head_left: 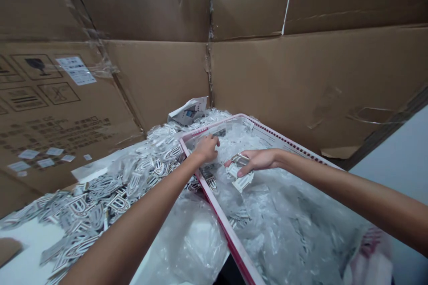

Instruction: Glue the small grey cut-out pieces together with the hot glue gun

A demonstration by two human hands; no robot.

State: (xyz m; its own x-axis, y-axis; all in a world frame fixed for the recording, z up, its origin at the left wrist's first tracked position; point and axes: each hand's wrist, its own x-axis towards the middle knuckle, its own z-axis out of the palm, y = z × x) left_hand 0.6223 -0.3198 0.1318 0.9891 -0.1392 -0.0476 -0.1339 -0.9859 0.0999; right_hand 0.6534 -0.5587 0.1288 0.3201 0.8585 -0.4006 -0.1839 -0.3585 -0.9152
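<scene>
Forearms (147, 213) converge; right hand (257, 160) grips variously slanted pieces (243, 181); left hand (207, 148), cannot tell.

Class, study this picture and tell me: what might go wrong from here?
The white pieces stick out past the fingers of the right hand, so one might slip into the crumpled plastic below.

Pieces lying among that plastic could be overlooked.

The left forearm crosses above the loose pile beside the bin, and might knock some pieces away.
</scene>
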